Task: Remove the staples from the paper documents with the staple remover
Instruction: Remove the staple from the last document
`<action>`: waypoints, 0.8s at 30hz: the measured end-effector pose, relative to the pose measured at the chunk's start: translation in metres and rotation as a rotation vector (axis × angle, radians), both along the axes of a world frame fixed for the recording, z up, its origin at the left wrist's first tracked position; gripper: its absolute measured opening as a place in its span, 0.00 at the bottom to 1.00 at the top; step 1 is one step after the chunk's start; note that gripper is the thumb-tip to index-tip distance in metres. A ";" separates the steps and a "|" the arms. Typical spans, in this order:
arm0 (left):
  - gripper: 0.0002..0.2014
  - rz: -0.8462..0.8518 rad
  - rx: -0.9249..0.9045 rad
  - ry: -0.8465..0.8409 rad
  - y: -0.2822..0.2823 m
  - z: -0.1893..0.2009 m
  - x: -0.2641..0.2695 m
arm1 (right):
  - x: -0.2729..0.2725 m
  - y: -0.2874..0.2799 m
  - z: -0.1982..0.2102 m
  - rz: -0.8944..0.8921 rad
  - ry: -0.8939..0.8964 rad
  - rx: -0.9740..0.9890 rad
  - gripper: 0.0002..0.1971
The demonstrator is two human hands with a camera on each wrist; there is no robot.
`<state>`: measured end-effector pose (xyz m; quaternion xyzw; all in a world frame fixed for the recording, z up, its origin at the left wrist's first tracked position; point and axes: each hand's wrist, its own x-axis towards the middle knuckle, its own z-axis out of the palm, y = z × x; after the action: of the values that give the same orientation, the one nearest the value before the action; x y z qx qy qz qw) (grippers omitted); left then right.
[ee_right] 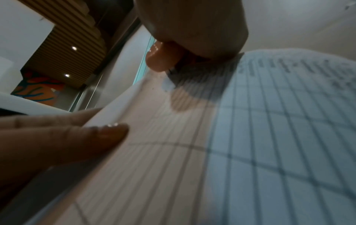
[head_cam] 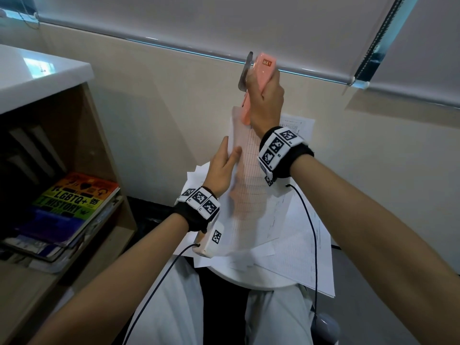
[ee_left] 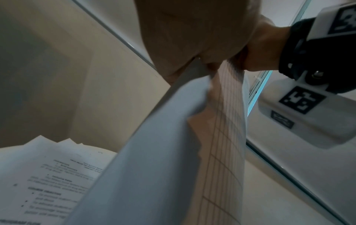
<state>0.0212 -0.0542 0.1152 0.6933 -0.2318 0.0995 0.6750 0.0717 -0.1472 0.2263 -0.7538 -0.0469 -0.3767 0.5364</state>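
Risk of a torn corner if pulled at an angle, with the sheet (head_cam: 245, 168) raised off the stool (head_cam: 251, 280) and steadied only along 1 edge. Right hand (head_cam: 266, 95) clenched round the pink remover (head_cam: 261, 70), tip at the sheet's top corner; left hand (head_cam: 221, 170) pinching the left edge. Gridded, thin, curling; staple itself not visible. More papers (head_cam: 303, 247) beneath, on the stool.

Both arms raised, left hand (head_cam: 221, 168) pinching, right hand (head_cam: 266, 100) gripping.
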 end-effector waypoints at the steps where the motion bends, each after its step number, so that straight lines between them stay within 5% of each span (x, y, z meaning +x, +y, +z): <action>1: 0.10 -0.005 0.006 0.002 0.000 0.000 0.000 | 0.001 0.000 0.000 -0.001 -0.013 -0.002 0.22; 8: 0.14 -0.022 -0.008 0.011 0.001 0.007 -0.003 | 0.004 -0.001 0.005 0.009 -0.099 0.055 0.14; 14: 0.09 -0.032 -0.045 0.085 0.001 0.011 0.000 | -0.006 -0.006 0.008 0.076 -0.081 0.039 0.27; 17: 0.14 -0.024 -0.050 0.098 0.003 0.009 0.003 | -0.016 -0.015 0.020 0.165 -0.167 0.262 0.12; 19: 0.21 -0.010 -0.066 0.145 0.005 0.007 0.005 | -0.024 -0.030 0.035 0.116 -0.209 0.448 0.11; 24: 0.18 -0.029 -0.089 0.161 0.010 0.010 0.007 | -0.052 -0.102 0.023 0.299 0.034 0.451 0.52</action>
<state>0.0287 -0.0446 0.1254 0.6651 -0.1821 0.0436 0.7229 0.0192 -0.2493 0.2494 -0.6063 -0.0634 -0.2817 0.7409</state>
